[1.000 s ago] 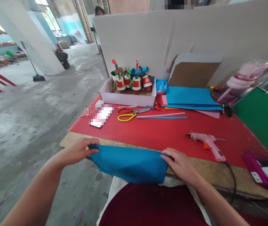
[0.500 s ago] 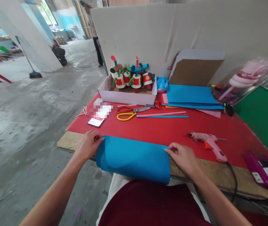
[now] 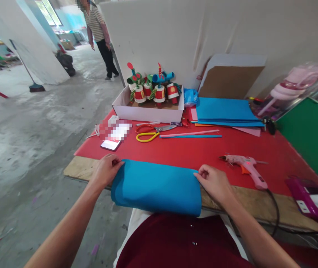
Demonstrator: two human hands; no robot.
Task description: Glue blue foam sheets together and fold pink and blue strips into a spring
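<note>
A blue sheet of paper curves over the front edge of the table, its lower part bulging toward my lap. My left hand is closed, pinching the sheet's upper left corner. At the upper right corner, the thumb and fingers of my right hand pinch the same sheet. To the right of that hand lies a pink glue gun. Beyond the sheet are scissors with red and yellow handles, beside thin pink and blue paper strips. A phone lies past my left hand.
A white box holding several paper-cup figures stands at the back. Stacked blue sheets lie right of it. A green board and a purple tool occupy the right side. A person walks at the far left.
The person in the background has come further into view, left of the white panel. My view has shifted slightly; both hands keep their pinch on the blue sheet.
</note>
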